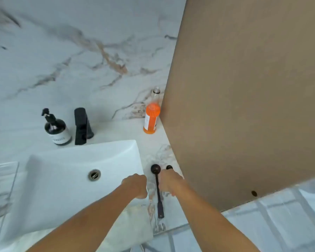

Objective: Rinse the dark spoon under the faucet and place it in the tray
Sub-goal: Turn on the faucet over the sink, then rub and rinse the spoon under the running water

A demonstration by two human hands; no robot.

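I look down at a marble worktop [116, 131] with a white sink [76, 160]. The spoon [157, 186] lies flat on the narrow strip right of the sink, bowl away from me, handle toward me. It is dark, slim and long, with a small round bowl. My left hand [135, 185] hangs curled just left of it, holding nothing. My right hand [169, 182] sits just right of it, over a second small dark thing [169, 167]; I cannot tell whether that grip is closed on anything. The faucet [82, 126] stands behind the sink and is dry. I judge the risks: picking the wrong dark item, or nudging the thin handle off the front edge.
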